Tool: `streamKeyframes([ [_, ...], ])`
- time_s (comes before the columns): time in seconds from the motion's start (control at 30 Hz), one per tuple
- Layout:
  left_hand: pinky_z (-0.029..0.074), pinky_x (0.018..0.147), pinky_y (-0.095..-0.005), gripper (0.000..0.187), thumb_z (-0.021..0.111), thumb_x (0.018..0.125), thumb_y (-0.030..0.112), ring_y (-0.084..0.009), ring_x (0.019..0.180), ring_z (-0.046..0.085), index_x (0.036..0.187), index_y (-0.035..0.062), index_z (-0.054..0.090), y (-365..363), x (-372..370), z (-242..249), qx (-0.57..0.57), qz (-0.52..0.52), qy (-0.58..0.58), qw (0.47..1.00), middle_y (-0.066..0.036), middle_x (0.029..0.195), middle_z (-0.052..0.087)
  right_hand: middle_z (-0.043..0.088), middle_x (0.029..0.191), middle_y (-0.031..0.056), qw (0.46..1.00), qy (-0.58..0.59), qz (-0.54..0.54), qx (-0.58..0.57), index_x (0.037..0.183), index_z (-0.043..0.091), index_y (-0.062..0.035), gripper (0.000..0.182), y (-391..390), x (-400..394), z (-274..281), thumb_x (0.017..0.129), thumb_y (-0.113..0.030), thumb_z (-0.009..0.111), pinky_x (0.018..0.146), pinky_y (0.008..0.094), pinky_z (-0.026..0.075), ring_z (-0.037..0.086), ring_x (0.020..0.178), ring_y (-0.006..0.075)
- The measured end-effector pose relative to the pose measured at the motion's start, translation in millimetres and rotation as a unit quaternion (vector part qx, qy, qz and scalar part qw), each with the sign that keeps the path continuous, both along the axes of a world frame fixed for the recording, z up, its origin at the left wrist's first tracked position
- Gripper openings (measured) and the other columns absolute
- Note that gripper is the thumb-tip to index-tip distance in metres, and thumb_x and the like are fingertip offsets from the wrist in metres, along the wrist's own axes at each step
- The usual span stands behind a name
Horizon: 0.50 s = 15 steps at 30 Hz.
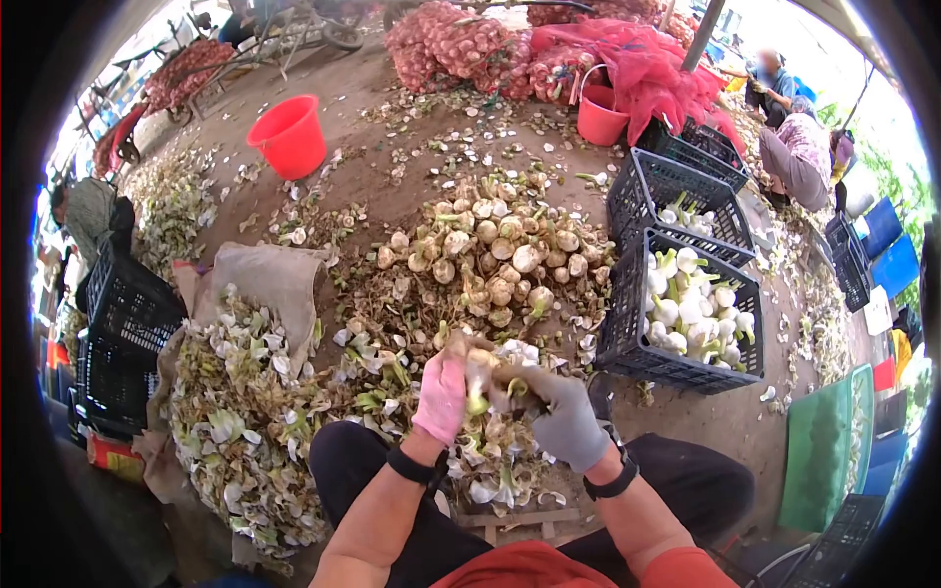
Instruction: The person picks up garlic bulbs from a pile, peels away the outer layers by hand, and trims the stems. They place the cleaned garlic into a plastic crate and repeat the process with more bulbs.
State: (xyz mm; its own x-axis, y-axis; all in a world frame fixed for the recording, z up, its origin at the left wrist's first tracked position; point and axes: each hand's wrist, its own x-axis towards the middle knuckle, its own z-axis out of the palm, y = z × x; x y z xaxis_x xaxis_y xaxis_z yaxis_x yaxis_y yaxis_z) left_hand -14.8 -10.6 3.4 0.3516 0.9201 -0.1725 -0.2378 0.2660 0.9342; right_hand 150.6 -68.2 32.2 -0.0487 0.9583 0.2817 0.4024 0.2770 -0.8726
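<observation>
My left hand point(444, 392), in a pink glove with bare fingertips, is closed around a garlic bulb point(477, 381). My right hand point(570, 419), in a grey glove, meets the bulb from the right with its fingers curled together. Those fingers are blurred, and what they grip cannot be made out. Just beyond both hands lies a heap of unpeeled garlic bulbs point(500, 245) with brownish skins. Loose peelings point(500, 470) cover the ground beneath the hands. To the right, a black crate point(676, 367) holds white, cleaned garlic bulbs point(691, 304) with short green stems.
Another black crate point(642, 186) with a few bulbs stands behind the first. Red buckets point(289, 137) and net sacks of garlic point(456, 44) are farther back. A large peelings pile point(245, 421) lies left, near stacked black crates point(132, 314). Two people point(799, 147) sit at the upper right.
</observation>
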Motion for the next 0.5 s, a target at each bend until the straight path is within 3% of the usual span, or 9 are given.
streamKeyframes([
  [0.07, 0.049, 0.072, -0.0261, 0.055, 0.042, 0.098, 0.051, -0.0139, 0.072, 0.062, 0.111, -0.0004, 0.058, -2.3, 1.7, -10.7, -0.033, 0.012, 0.008, 0.999, -0.004, 0.077, 0.062, 0.061, 0.079, 0.0068, 0.993, 0.007, 0.012, -0.115, 0.112, 0.064, -0.0074, 0.043, -4.0, 0.6, 4.5, 0.081, 0.016, 0.046, 0.061, 0.0238, 0.046, 0.057, 0.069, 0.0073],
  [0.1, 0.049, 0.072, -0.0261, 0.055, 0.042, 0.098, 0.051, -0.0139, 0.072, 0.062, 0.111, -0.0004, 0.058, -4.0, 4.2, -21.5, -0.031, 0.010, 0.009, 0.999, -0.004, 0.077, 0.062, 0.062, 0.083, 0.0030, 0.988, 0.110, 0.005, -0.107, 0.112, 0.063, -0.0043, 0.040, -0.7, 3.0, -9.1, 0.083, 0.015, 0.045, 0.068, 0.0231, 0.047, 0.057, 0.076, 0.0070],
  [0.13, 0.049, 0.076, -0.0272, 0.051, 0.048, 0.096, 0.047, -0.0146, 0.079, 0.062, 0.116, 0.0003, 0.054, -6.5, 6.9, -32.4, 0.007, 0.013, -0.053, 0.998, -0.006, 0.087, 0.062, 0.062, 0.083, 0.0030, 0.988, 0.112, 0.003, -0.106, 0.112, 0.063, -0.0043, 0.040, 0.4, 4.6, -8.1, 0.083, 0.015, 0.045, 0.068, 0.0231, 0.047, 0.057, 0.076, 0.0070],
  [0.17, 0.049, 0.080, -0.0283, 0.049, 0.053, 0.095, 0.043, -0.0152, 0.087, 0.062, 0.121, 0.0010, 0.051, -8.5, 8.3, -41.3, 0.042, 0.017, -0.115, 0.992, -0.008, 0.098, 0.062, 0.063, 0.086, 0.0020, 0.971, 0.194, -0.002, -0.136, 0.111, 0.063, -0.0019, 0.035, 2.2, 7.6, -6.3, 0.085, 0.014, 0.047, 0.071, 0.0227, 0.047, 0.058, 0.080, 0.0064],
  [0.2, 0.049, 0.080, -0.0283, 0.049, 0.053, 0.095, 0.043, -0.0152, 0.087, 0.062, 0.121, 0.0010, 0.051, -10.4, 9.1, -32.4, 0.041, 0.015, -0.114, 0.993, -0.008, 0.098, 0.062, 0.065, 0.089, 0.0009, 0.947, 0.274, -0.008, -0.165, 0.110, 0.063, 0.0006, 0.031, 3.3, 9.9, -5.3, 0.086, 0.013, 0.049, 0.074, 0.0223, 0.048, 0.058, 0.084, 0.0058],
  [0.27, 0.048, 0.089, -0.0311, 0.053, 0.063, 0.091, 0.034, -0.0172, 0.100, 0.059, 0.127, 0.0011, 0.044, -15.2, 10.1, 0.1, -0.084, -0.043, -0.149, 0.984, -0.009, 0.112, 0.058, 0.066, 0.090, 0.0025, 0.943, 0.287, -0.023, -0.169, 0.106, 0.063, 0.0021, 0.026, 4.5, 12.5, -7.9, 0.086, 0.013, 0.051, 0.073, 0.0226, 0.049, 0.059, 0.083, 0.0060],
  [0.4, 0.046, 0.093, -0.0311, 0.060, 0.069, 0.087, 0.033, -0.0187, 0.105, 0.058, 0.129, -0.0014, 0.044, -18.3, 2.9, 3.8, -0.156, -0.145, -0.167, 0.963, -0.009, 0.115, 0.058, 0.069, 0.083, 0.0069, 0.981, 0.145, -0.097, -0.080, 0.102, 0.067, -0.0010, 0.025, 22.4, 31.9, -13.6, 0.082, 0.010, 0.056, 0.067, 0.0236, 0.050, 0.064, 0.075, 0.0114],
  [0.47, 0.046, 0.094, -0.0304, 0.069, 0.071, 0.084, 0.040, -0.0181, 0.106, 0.058, 0.131, -0.0023, 0.043, -19.4, 1.3, 9.9, -0.170, -0.190, -0.138, 0.957, -0.010, 0.117, 0.059, 0.069, 0.079, 0.0091, 0.985, 0.011, -0.167, -0.033, 0.103, 0.067, -0.0034, 0.026, 40.4, 41.0, -27.3, 0.081, 0.007, 0.058, 0.065, 0.0275, 0.051, 0.065, 0.070, 0.0183],
  [0.5, 0.047, 0.093, -0.0301, 0.074, 0.071, 0.082, 0.044, -0.0178, 0.105, 0.059, 0.132, -0.0028, 0.043, -21.0, 0.9, 8.7, -0.152, -0.223, -0.095, 0.958, -0.009, 0.116, 0.059, 0.069, 0.079, 0.0091, 0.985, 0.010, -0.170, -0.034, 0.103, 0.067, -0.0034, 0.026, 44.1, 52.1, -43.2, 0.081, 0.007, 0.058, 0.065, 0.0275, 0.051, 0.065, 0.070, 0.0183],
])
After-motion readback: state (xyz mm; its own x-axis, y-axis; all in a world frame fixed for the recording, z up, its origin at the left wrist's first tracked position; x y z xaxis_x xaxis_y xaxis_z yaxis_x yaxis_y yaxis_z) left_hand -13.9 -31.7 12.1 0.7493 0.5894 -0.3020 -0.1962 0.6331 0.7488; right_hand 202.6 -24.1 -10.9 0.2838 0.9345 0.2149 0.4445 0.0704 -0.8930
